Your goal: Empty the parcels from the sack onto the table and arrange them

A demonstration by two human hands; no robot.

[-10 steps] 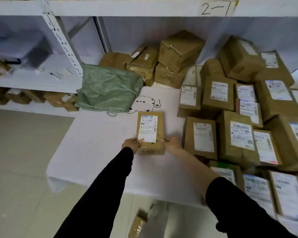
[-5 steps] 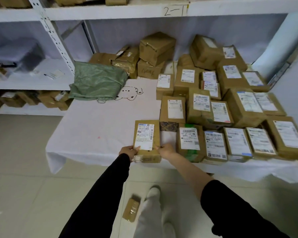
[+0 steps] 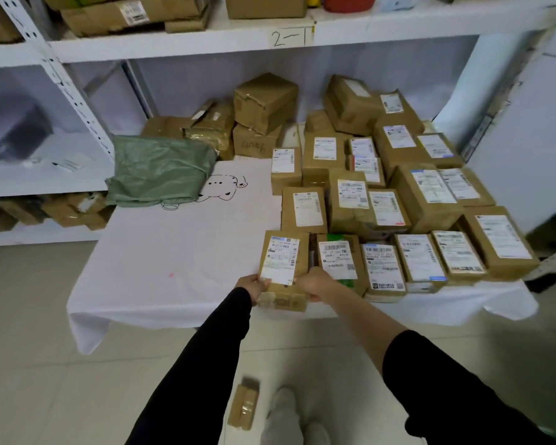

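Both hands are on one parcel. My left hand (image 3: 254, 285) curls round its near-left corner, thumb on top by the label edge. My right hand (image 3: 313, 284) grips the near-right corner, fingers wrapped over.

The held parcel (image 3: 283, 271) is a flat rectangular brown cardboard box. It has glossy tape bands on the near end, and a white printed label covers most of the top. It lies at 6 o'clock on the table (image 3: 174, 252), near end poking past the edge. The next box (image 3: 337, 261) is just beside it at 3 o'clock; I can't tell if they touch.

The table is covered in soft white cloth that drapes and folds at the corners. A black line cartoon drawing (image 3: 225, 187) is at 11 o'clock from the held parcel.

The sack (image 3: 161, 170) is green woven plastic, crumpled and slack, at 10 o'clock on the far-left corner.

The parcel rows (image 3: 398, 207) are brown cardboard, labels up, packed edge to edge from 12 to 3 o'clock. Loose boxes (image 3: 264, 101) are piled behind them at the wall, taped, some tilted.

A wide stretch of plain cloth runs from 9 to 11 o'clock of the held parcel, out to the sack and the left edge.

The floor (image 3: 45, 364) is pale tile. A small box (image 3: 244, 403), taped, lies at 6 o'clock just beside my pale shoe (image 3: 283, 412).

White metal shelving (image 3: 174, 43) runs behind the table, with a handwritten tag (image 3: 291, 36) at 12 o'clock.
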